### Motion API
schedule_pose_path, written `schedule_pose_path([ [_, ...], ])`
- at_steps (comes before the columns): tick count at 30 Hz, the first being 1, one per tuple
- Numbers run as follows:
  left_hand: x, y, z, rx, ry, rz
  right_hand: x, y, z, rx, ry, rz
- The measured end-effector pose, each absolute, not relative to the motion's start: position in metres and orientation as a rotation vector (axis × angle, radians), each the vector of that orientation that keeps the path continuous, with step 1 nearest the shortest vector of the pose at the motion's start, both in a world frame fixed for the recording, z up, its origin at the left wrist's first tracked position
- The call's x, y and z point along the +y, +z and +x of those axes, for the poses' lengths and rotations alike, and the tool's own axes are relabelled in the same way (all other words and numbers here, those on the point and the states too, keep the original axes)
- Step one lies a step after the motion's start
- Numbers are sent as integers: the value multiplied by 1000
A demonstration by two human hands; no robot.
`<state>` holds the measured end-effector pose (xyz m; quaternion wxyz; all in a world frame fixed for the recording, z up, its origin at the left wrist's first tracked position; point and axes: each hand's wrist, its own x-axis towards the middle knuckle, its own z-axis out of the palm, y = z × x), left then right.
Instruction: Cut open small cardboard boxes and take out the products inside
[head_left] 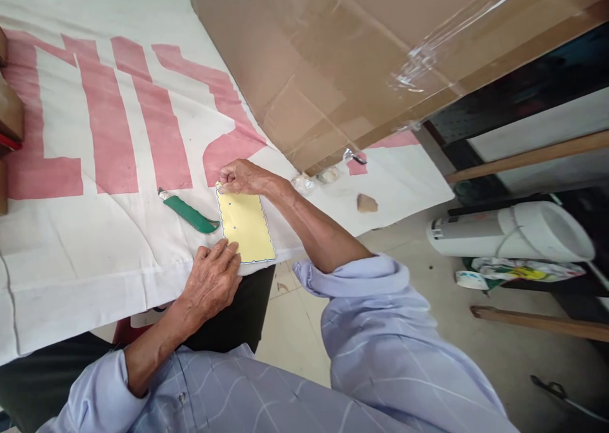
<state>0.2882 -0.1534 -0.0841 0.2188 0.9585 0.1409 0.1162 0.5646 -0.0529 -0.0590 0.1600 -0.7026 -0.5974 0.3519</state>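
Observation:
A yellow rectangular sheet (pixel 247 227) with a scalloped, dark-lined border lies at the front edge of the cloth-covered table (pixel 109 243). My right hand (pixel 242 177) pinches the sheet's far left corner between bent fingers, its wrist crossing over the far edge. My left hand (pixel 214 279) rests with its fingertips on the near left edge of the sheet, fingers laid out and not wrapped round it. Just left of the sheet is a green-handled utility knife (pixel 190 214), a little of its metal tip showing. Neither hand touches the knife.
A large taped cardboard box (pixel 304 59) stands on the table beyond my right hand. Near its corner are small clear tape rolls (pixel 327 175) and a brown scrap (pixel 367 203). A white bucket (pixel 518 233) lies sideways at the right. Smaller boxes (pixel 9 113) edge the left.

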Motion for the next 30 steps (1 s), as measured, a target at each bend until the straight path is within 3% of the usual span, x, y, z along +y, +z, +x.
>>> schedule_pose_path([
  [4, -153, -85, 288, 397, 330, 2643, -58, -63, 564, -1679, 976, -1954],
  [25, -152, -86, 285, 364, 262, 2720, -119, -96, 502, -1643, 139, -2107],
  [30, -152, -86, 288, 333, 217, 2745, -131, -92, 468, -1757, 165, -1976],
])
